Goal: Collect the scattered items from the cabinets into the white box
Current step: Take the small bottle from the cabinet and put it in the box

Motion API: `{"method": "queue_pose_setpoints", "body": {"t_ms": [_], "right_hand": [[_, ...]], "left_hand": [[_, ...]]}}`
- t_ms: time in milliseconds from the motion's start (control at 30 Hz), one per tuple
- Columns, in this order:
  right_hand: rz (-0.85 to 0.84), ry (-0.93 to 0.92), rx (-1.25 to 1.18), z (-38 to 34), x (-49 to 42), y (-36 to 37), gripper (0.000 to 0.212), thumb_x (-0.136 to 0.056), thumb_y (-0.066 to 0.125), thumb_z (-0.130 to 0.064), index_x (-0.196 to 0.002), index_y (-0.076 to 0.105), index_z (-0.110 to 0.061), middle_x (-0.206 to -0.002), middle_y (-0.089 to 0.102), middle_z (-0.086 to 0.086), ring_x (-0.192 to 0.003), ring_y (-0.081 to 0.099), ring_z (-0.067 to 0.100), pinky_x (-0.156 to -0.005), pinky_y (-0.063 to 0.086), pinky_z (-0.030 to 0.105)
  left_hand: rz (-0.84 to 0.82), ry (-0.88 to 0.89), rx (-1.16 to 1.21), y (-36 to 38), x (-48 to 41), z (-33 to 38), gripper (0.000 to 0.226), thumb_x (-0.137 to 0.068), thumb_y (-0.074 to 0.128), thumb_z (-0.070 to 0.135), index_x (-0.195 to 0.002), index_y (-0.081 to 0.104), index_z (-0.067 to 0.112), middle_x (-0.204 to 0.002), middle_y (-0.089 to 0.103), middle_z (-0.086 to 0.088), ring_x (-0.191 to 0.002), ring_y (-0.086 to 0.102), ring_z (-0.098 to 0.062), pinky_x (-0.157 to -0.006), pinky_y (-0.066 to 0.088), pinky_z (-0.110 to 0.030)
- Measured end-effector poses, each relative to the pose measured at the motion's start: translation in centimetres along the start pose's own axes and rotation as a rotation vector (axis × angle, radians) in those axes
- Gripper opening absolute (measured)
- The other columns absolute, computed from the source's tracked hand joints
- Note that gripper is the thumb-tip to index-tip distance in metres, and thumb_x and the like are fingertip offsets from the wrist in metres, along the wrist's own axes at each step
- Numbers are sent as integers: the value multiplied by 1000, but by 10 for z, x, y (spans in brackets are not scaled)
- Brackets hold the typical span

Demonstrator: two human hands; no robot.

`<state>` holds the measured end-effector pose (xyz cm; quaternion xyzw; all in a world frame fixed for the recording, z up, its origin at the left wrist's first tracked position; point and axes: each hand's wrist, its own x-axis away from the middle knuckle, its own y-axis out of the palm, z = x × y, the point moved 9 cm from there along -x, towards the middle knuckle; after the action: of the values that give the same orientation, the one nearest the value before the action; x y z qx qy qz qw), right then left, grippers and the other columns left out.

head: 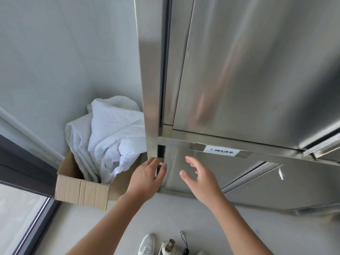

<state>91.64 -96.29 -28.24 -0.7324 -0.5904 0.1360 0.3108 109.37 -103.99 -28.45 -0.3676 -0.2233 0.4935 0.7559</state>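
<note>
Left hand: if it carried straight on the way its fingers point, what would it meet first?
Probably the left edge of the lower cabinet door; the left hand's fingertips already reach its dark gap, though depth is unclear.

Both arms reach forward; left hand [147, 176] has fingers [161, 169] curled, right hand [199, 178] spread open.

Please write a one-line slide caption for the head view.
Left hand fingers the lower steel cabinet door edge, right hand open, beside a linen-filled cardboard box.

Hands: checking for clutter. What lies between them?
Only the bare steel lower door shows between the left hand and right hand, in the head view.
</note>
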Motion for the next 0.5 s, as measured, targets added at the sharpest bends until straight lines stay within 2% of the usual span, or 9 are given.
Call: {"method": "queue_pose_setpoints", "body": {"t_ms": [67, 167, 233, 300, 400, 500], "right_hand": [[-11, 29, 8, 14, -3, 6, 58, -91, 62, -50, -144, 50, -31, -143, 55, -18, -132, 50, 2, -111, 42, 34], [-23, 68, 41, 34, 0, 8, 56, -93, 65, -42, -145, 49, -28, -143, 55, -15, -132, 50, 4, -111, 42, 35], [-12, 88, 49, 46, 5, 2, 56, -92, 66, -41, -144, 50, -28, -142, 56, -15, -131, 51, 3, -111, 42, 33], [7, 104, 51, 57, 11, -8, 55, -92, 67, -39, -143, 51, -29, -140, 58, -15, -130, 51, 3, -110, 42, 32], [3, 127, 56, 72, 19, -21, 55, -92, 68, -37, -143, 51, -29, -139, 58, -15, -130, 51, 2, -111, 42, 32], [-4, 128, 51, 82, 20, -29, 55, -92, 68, -36, -144, 50, -28, -140, 57, -15, -130, 51, 3, -111, 41, 33]], "left_hand": [[-2, -48, 46, 22, -14, 0, 45, -100, 38, 48, -134, 51, 21, -129, 58, 5, -108, 61, -20, -86, 49, -37], [-24, -98, 101, 56, -32, 5, 55, -100, 34, 49, -148, 34, 20, -150, 41, 0, -116, 58, -25, -89, 48, -37], [-36, -125, 134, 75, -40, 5, 62, -101, 34, 48, -153, 20, 20, -158, 28, -5, -130, 46, -28, -95, 42, -38], [-34, -139, 132, 86, -45, 4, 65, -100, 34, 48, -154, 13, 18, -159, 24, -7, -136, 39, -30, -100, 39, -40], [22, -174, 107, 91, -47, 0, 67, -100, 38, 45, -154, 15, 13, -155, 30, -9, -128, 47, -32, -93, 44, -40], [121, -210, 102, 87, -47, 0, 58, -97, 42, 37, -147, 29, 10, -140, 43, -11, -108, 57, -35, -73, 47, -38]]}}
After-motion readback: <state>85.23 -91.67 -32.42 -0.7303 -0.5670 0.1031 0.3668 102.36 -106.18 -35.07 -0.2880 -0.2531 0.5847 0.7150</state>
